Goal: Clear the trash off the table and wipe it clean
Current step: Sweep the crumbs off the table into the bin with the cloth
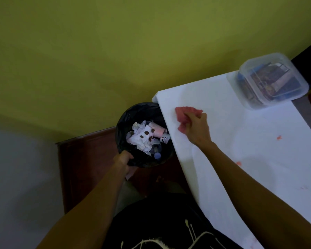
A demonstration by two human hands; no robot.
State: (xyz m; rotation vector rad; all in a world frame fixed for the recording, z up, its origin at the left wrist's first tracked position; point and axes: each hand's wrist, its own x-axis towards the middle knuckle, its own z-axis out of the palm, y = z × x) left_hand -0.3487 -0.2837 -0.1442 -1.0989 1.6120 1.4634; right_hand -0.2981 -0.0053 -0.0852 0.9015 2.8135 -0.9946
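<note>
Cloth (184, 115), pink and bunched, lies on the white table (241, 121) near its left edge. The right hand (196, 131) grips it, fingers curled round it. Just past that edge and lower down is the black-lined bin (127, 115), holding crumpled paper (141, 140). The left hand (123, 159) grips the bin's near rim. Red smears (278, 137) mark the table to the right of the right arm. A clear plastic box (269, 81) sits at the far corner.
</note>
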